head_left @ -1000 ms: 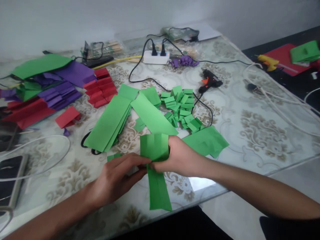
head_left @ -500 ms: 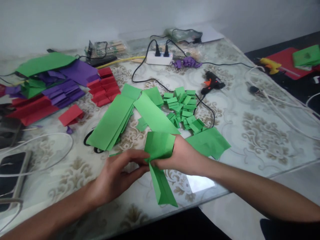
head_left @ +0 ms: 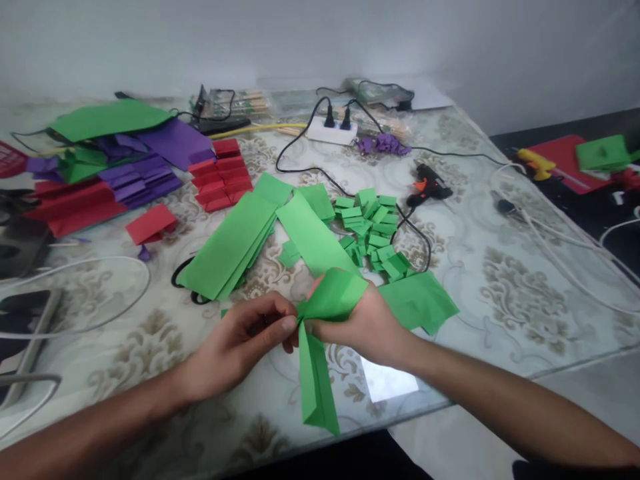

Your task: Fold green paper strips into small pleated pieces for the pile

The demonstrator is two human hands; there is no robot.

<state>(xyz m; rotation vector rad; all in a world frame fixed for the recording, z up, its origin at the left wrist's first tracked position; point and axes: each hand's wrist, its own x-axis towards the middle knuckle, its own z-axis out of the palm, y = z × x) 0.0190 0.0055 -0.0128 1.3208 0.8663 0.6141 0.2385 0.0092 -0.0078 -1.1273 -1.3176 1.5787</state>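
Both hands pinch a green paper strip, gathered mid-length, its lower end creased lengthwise.

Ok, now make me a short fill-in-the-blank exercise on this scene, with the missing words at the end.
1. The right hand grips a pinched paper strip coloured ____, with the left hand at its side.
2. The white power strip has ____ black plugs in it.
3. The glue gun with the orange trigger has a ____ body.
4. The crumpled paper beside the power strip is ____.

Missing words: green; two; black; purple.
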